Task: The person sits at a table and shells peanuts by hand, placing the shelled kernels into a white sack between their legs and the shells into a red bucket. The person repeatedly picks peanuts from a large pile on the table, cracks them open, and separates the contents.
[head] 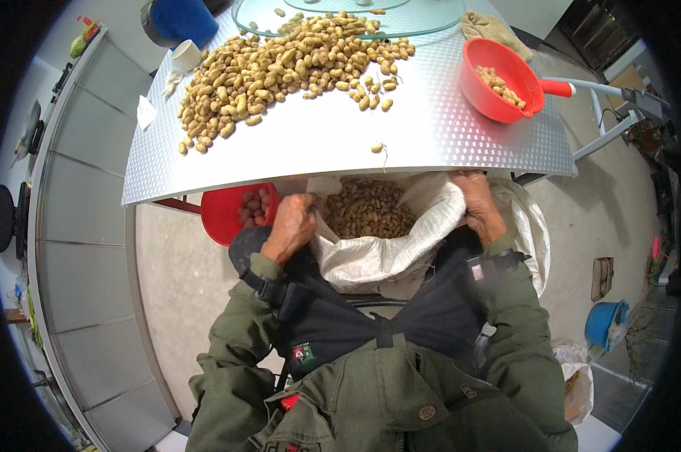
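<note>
Between my knees a white woven sack [368, 257] hangs with its mouth spread wide. Inside it lies a mass of unshelled peanuts [368, 212], darker than those on the table. My left hand [294, 223] grips the sack's left rim, its fingertips partly hidden by the cloth. On the opposite side my right hand [477, 200] clutches the right rim, just under the table edge. A large heap of unshelled peanuts [284, 62] covers the far left of the patterned table [312, 135]. One lone peanut [377, 147] with a root strand lies near the table's front edge.
A red plastic dipper [501, 82] holding some peanuts stands at the table's right. Below the table, a red basin [219, 217] contains reddish round things. A white cup [186, 55], crumpled tissue [146, 113] and glass turntable [430, 22] border the heap. Another white sack [535, 226] is at right.
</note>
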Available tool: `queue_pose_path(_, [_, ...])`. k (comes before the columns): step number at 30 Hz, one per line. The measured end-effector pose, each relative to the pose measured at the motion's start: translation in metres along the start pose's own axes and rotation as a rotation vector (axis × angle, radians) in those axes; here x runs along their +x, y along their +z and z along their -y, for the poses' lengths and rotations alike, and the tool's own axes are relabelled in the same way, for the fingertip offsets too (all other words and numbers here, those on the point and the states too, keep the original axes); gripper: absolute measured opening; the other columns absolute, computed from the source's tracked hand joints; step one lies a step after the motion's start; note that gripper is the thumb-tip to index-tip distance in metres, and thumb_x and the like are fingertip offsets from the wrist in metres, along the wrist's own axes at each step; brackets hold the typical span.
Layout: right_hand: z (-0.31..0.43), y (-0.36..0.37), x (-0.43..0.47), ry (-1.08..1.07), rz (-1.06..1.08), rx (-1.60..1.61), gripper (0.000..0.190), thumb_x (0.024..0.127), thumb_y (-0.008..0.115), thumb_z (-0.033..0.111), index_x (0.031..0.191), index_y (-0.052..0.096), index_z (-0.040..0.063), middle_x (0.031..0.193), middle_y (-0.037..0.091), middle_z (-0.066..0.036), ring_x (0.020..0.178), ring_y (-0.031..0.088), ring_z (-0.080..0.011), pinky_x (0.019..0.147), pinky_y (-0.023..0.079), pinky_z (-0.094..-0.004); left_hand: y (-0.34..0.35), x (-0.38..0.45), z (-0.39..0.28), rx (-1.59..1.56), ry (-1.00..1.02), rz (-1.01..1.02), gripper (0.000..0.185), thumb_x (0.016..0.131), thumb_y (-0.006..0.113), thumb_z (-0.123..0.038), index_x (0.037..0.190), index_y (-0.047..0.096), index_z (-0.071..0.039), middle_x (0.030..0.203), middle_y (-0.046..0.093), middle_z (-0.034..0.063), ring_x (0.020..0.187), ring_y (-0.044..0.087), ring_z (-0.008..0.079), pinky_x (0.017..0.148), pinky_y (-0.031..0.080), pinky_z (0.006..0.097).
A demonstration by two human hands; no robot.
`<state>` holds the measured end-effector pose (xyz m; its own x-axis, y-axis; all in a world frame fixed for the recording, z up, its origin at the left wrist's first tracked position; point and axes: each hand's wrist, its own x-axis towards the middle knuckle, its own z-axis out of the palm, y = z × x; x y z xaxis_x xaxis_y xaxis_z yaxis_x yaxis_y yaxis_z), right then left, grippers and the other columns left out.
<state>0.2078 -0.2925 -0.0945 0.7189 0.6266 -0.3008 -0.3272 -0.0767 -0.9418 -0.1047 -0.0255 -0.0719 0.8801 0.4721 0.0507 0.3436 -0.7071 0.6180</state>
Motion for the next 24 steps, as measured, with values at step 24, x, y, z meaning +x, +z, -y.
queue_pose_path(24, [0.046, 0.065, -0.091, -0.948, -0.110, -1.179, 0.021, 0.091, 0.071, 0.017, 0.105, 0.068, 0.000, 0.095, 0.068, -0.020, 0.089, 0.067, -0.0359, 0.076, 0.054, -0.0463, -0.009, -0.025, -0.065, 0.456, 0.398, -0.169, 0.030, 0.079, 0.069, -0.007, 0.109, 0.067, -0.004, 0.114, 0.063, 0.0208, 0.112, 0.058, 0.0378, 0.096, 0.048, 0.0486])
